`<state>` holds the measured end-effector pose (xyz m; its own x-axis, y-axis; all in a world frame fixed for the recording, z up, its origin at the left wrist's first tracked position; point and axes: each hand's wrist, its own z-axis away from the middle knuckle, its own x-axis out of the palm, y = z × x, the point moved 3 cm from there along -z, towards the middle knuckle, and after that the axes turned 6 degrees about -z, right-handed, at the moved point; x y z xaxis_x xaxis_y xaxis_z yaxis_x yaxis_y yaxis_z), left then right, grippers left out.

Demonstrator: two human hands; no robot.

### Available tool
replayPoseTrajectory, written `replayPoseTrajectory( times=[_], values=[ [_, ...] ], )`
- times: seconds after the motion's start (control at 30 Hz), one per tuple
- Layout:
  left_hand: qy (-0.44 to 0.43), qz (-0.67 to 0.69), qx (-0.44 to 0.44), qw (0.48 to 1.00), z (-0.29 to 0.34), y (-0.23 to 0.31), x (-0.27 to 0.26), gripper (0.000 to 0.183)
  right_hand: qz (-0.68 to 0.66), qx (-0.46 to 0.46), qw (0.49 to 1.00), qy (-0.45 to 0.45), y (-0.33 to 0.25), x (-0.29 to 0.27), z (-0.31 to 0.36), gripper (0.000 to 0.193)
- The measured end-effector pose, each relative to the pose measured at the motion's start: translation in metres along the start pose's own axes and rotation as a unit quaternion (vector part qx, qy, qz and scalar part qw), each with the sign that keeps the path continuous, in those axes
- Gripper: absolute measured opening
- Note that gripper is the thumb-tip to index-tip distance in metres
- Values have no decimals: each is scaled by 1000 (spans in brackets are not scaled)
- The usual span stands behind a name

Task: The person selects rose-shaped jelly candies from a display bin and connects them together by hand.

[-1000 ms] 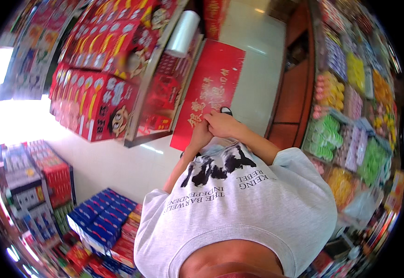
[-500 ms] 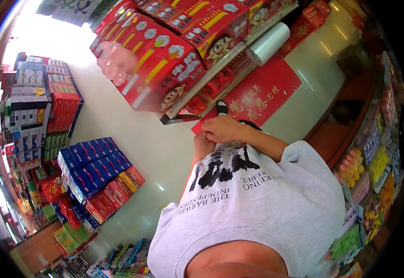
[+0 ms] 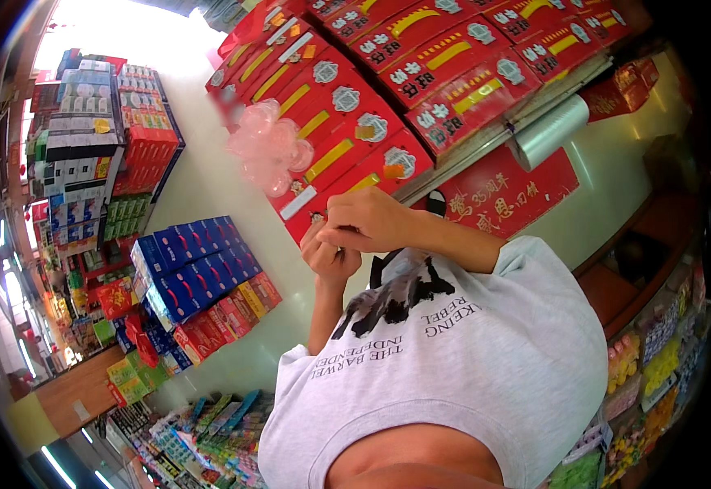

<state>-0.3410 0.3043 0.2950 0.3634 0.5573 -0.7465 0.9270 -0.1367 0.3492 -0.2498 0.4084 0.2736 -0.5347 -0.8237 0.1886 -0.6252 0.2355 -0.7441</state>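
While the left hand (image 3: 329,253) and right hand (image 3: 369,218) touch, both with curled fingers, I cannot tell if they hold anything. Just past them, on the far side, are red cardboard boxes with yellow stripes (image 3: 343,137). A bumpy, see-through pink thing (image 3: 270,148) is to the left.

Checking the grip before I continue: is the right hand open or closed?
Closed: the right hand is curled inward beside the left hand. Cannot tell whether it holds anything.

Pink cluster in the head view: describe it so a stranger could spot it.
Start at the large stack of red boxes at the top. Near its left end, up and left of the left hand, a pink cluster overlaps it in view. Rounded, translucent lobes set it apart from the flat-sided boxes.
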Motion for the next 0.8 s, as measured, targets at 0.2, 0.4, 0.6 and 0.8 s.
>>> replayPoseTrajectory(
  times=[0.2,0.4,0.6,0.8],
  values=[
    [60,-117,-151,980,-39,-43,-3,17,35,138,989,49,35,6,-36,39],
    [68,-82,-303,947,-40,-87,-6,70,57,236,968,59,51,34,-38,67],
    [-33,-35,-252,966,-29,-119,2,63,189,235,952,55,46,32,-50,65],
    [-24,114,-187,975,-28,-129,30,58,315,171,926,120,48,24,-42,59]
  ],
)
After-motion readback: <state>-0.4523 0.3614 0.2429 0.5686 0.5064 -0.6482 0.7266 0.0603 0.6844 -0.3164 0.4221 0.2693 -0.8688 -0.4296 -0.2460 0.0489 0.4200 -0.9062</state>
